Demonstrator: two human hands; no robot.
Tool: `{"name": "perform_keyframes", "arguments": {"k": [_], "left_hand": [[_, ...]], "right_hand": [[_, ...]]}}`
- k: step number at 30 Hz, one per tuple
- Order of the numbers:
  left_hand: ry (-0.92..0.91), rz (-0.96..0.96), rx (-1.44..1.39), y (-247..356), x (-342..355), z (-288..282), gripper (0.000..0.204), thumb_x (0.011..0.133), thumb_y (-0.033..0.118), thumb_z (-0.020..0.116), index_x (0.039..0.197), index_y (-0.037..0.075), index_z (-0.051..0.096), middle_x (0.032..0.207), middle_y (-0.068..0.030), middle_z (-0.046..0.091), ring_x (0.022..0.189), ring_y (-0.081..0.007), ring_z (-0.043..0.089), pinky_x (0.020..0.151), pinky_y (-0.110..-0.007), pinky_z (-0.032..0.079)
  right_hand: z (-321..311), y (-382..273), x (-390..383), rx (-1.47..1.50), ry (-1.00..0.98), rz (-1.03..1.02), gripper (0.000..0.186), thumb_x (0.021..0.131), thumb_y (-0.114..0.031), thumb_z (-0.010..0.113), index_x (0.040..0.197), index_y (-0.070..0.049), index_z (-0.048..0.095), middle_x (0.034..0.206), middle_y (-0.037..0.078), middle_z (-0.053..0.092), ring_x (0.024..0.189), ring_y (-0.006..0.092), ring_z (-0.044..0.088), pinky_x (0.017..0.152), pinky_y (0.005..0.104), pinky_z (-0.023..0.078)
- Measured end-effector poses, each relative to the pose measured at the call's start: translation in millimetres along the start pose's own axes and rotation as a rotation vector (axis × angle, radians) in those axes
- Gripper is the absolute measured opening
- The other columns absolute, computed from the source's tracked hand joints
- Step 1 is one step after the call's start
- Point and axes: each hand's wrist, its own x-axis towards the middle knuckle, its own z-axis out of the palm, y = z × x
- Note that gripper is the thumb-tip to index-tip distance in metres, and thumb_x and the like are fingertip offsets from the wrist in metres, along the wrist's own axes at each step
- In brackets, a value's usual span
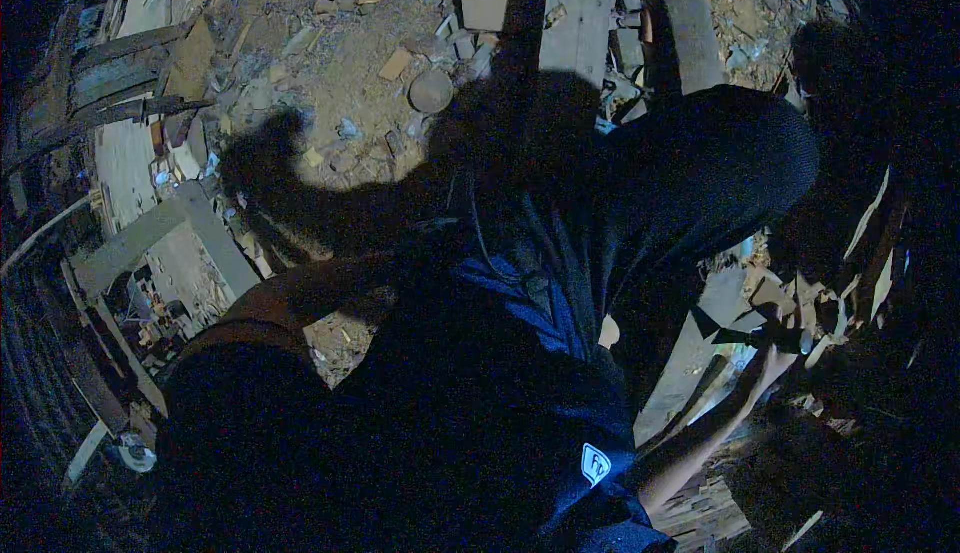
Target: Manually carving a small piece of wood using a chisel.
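My right arm stretches out to the right, and my right hand (778,357) is closed around a dark tool that looks like a claw hammer (738,337). One end of its head is dark and forked; the other end shines. The tool is above scattered wood scraps and a long board (676,378). My left forearm (290,298) crosses toward the middle of my body. Deep shadow hides the left hand, so its fingers and anything in them cannot be made out.
My bent knee (735,158) in dark cloth fills the upper right. Wide planks (577,13) lie ahead. A round flat disc (431,91) and small wood offcuts (395,63) rest on the dirt. A wooden frame (215,243) stands at left, near a roll of tape (139,457).
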Motion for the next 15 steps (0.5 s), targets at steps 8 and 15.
{"name": "perform_keyframes", "arguments": {"k": [8,15], "left_hand": [[0.026,-0.052,0.053,-22,-6,-9,0.044,0.100,0.041,0.041,0.124,0.007,0.055,0.106,-0.0047,0.064,0.090,-0.0135,0.059,0.081,-0.035,0.050],[-0.081,-0.125,-0.288,-26,-32,-36,0.045,0.100,0.042,0.040,0.124,0.007,0.055,0.107,-0.0049,0.064,0.091,-0.0141,0.059,0.083,-0.036,0.049]], "right_hand": [[-22,41,-4,0.014,0.081,-0.214,0.049,0.085,-0.004,0.057,0.132,0.008,0.046,0.110,0.009,0.062,0.094,0.0165,0.055,0.084,0.0291,0.045],[41,-4,-35,-0.038,0.017,-0.388,0.050,0.085,-0.003,0.056,0.134,0.001,0.047,0.110,0.012,0.065,0.097,0.0175,0.058,0.083,0.0301,0.046]]}}
